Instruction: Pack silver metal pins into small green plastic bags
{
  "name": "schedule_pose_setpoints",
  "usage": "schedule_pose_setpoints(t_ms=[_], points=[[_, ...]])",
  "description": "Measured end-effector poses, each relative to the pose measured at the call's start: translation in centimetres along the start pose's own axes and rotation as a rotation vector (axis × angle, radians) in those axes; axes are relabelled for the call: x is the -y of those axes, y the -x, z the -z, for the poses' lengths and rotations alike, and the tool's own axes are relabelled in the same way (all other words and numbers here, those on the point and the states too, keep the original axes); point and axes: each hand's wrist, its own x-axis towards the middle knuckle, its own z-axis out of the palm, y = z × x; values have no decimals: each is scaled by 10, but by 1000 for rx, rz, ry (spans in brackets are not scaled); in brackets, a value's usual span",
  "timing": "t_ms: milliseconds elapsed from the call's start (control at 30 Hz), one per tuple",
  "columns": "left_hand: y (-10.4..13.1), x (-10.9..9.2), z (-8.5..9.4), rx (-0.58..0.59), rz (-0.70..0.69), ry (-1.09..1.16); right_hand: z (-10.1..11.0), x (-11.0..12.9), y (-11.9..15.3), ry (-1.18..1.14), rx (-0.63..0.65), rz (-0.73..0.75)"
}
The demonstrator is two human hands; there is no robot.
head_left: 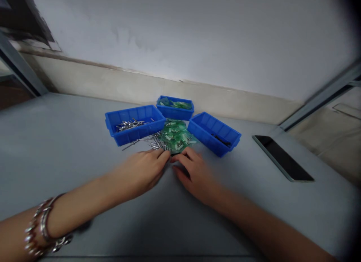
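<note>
My left hand (148, 169) is closed, its fingers pressed together and pointing at my right hand. My right hand (196, 175) curls its fingers and thumb inward close to the left fingertips. A small dark piece (175, 154) shows between the hands; its kind is too small to tell. Just beyond the fingertips lies a pile of small green plastic packets (176, 136) with pale and metallic bits in them. Loose thin metal rods (157, 141) are heaped at the pile's left side, next to my left hand.
A blue bin (138, 133) with metal rods stands at the left. Behind the pile, another blue bin (175, 112) holds green packets. The right blue bin (204, 139) has dark pieces inside. A phone (283, 158) lies farther right on the grey table (70, 141), before a wall.
</note>
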Motion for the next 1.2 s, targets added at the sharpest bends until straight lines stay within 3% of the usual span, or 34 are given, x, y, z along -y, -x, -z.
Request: schedule_pose_setpoints(t_ms=[167,433,867,1200], points=[[-1,-2,2,-30,1,-110,-4,-4,-3,-6,-17,17],[-1,1,-1,22,0,-114,-5,-3,-5,0,-15,12],[-1,-2,4,-228,-135,-70,-7,-3,-7,-47,-63,40],[-1,-1,4,-283,-152,-40,-7,-4,-4,-42,-196,150]])
